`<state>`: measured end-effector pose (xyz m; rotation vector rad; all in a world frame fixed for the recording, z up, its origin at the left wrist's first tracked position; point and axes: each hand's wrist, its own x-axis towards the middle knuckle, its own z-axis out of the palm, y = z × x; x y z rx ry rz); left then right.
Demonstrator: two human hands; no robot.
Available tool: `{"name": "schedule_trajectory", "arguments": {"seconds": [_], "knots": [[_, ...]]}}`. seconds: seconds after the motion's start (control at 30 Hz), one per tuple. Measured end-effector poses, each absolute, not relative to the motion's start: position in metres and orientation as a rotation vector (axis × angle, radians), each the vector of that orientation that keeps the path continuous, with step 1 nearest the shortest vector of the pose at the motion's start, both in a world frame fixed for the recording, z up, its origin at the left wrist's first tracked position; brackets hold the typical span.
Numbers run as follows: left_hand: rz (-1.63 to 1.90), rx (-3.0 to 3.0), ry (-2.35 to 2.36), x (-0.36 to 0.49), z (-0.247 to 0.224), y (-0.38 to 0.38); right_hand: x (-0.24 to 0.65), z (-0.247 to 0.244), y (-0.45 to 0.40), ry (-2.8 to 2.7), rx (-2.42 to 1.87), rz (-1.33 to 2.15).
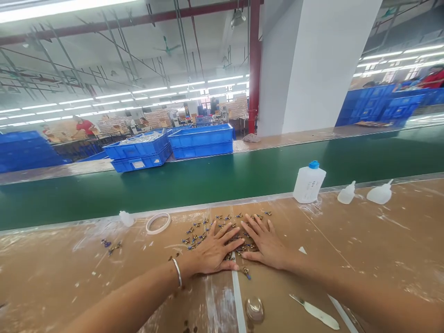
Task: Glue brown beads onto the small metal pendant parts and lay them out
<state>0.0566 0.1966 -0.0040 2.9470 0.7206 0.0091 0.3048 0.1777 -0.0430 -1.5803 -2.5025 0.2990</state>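
Both palms rest low over a spread of small brass-coloured parts with blue bits (194, 237) on the brown worktop. My left hand (217, 247) lies flat, fingers spread, with a silver bangle at the wrist. Beside it my right hand (265, 243) is spread flat too, its fingertips among the parts. Some parts are hidden beneath the hands. One part (246, 274) lies by itself just below my left thumb. A small clear glass-like cup (255, 309) and a white-handled knife (319, 314) lie nearer to me.
A roll of tape (158, 231) and a small white squeeze bottle (126, 218) lie left. A white bottle with blue cap (310, 184) and two squeeze bottles (380, 193) stand right. Beyond runs a green conveyor belt (194, 178), with blue crates (203, 142) behind it.
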Motion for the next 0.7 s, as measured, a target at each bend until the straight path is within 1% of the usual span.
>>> {"name": "schedule_trajectory", "arguments": {"seconds": [0.13,0.33,0.47,0.6,0.7], "knots": [[0.053,2.984,0.774,0.072,-0.008,0.243,0.301,-0.043,0.229,-2.473,-1.538,0.16],[-0.069,2.982,0.974,0.096,-0.012,0.349,0.307,-0.042,0.336,-2.434,-1.495,0.012],[-0.074,2.966,1.111,0.104,-0.008,0.411,0.307,-0.039,0.401,-2.385,-1.549,-0.049],[-0.023,2.893,1.322,0.104,0.008,0.437,0.308,-0.027,0.436,-2.276,-1.65,-0.102],[0.006,2.823,1.402,0.088,0.03,0.43,0.315,-0.018,0.429,-2.233,-1.667,-0.094]]}}
